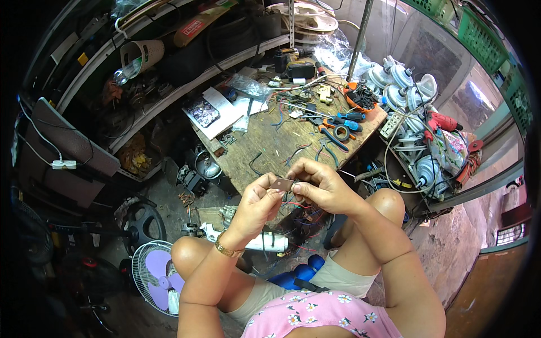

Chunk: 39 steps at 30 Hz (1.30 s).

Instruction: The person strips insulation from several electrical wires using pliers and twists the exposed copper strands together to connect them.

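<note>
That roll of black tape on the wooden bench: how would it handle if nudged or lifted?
The roll of black tape lies flat on the wooden bench, so a nudge would probably slide it, not roll it. It looks small and ring-shaped, likely light and easy to hook by its hole. The pliers and screwdriver crowd it, so a push may jam against them.

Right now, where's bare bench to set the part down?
Bare wood on the workbench near edge, between the white papers and the blue pliers; a few loose wires cross it. Far end around the orange bowl is crowded.
</note>
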Each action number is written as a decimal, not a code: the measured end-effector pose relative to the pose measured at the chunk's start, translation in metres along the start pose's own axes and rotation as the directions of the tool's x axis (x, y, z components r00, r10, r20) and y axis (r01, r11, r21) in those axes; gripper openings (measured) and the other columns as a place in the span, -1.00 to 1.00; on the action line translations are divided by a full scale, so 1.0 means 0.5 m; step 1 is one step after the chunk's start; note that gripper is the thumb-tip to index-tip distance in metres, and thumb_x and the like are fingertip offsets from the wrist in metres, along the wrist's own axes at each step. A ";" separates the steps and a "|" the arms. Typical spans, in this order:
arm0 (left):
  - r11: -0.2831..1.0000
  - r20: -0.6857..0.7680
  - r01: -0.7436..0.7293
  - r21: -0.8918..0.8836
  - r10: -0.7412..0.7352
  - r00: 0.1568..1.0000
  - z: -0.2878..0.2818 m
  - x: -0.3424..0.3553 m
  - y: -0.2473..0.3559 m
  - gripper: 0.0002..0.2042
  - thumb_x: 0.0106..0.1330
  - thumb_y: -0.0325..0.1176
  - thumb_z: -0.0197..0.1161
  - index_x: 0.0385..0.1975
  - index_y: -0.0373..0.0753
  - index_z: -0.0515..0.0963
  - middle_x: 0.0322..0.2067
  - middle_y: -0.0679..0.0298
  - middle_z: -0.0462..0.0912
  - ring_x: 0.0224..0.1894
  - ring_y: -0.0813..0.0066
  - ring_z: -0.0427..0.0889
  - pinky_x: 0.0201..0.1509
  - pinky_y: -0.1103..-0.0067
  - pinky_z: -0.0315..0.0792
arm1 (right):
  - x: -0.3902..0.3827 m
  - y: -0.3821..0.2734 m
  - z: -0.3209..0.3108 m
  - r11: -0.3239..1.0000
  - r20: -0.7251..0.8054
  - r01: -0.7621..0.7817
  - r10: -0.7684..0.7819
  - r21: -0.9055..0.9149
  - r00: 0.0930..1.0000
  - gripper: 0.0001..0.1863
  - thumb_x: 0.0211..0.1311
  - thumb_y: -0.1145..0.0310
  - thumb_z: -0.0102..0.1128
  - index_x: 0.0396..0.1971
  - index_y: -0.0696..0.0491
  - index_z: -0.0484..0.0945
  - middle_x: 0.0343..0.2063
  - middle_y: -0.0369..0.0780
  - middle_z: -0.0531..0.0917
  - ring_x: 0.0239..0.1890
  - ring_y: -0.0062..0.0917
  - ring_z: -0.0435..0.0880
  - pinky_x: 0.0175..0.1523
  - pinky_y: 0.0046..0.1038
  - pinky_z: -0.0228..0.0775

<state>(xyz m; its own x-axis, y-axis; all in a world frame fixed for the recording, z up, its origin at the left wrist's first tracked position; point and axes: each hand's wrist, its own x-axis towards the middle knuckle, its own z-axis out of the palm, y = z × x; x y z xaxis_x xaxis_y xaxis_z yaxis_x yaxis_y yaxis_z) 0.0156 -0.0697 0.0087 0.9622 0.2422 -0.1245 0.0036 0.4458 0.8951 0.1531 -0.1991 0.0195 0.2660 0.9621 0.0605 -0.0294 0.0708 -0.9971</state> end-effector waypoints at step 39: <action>0.772 -0.250 -0.425 0.473 0.580 0.775 0.013 0.013 -0.063 -0.90 0.15 -0.58 0.20 -0.34 -0.42 0.52 -0.35 0.22 0.60 -0.29 0.55 0.59 -0.20 0.66 0.45 | 0.016 0.054 0.026 0.798 -0.072 -0.121 0.201 0.591 0.977 -0.88 0.18 0.33 0.13 -0.39 0.05 0.46 -0.66 -0.38 0.48 -0.71 -0.80 0.34 -0.62 -0.77 0.16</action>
<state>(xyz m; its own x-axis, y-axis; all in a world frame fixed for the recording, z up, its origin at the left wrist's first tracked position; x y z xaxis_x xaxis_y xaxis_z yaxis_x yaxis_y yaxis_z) 0.0237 -0.0877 -0.0175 0.6800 0.6620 0.3153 -0.2773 -0.1660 0.9463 0.1418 -0.1860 -0.0066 0.3233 0.9351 -0.1449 -0.6248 0.0960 -0.7749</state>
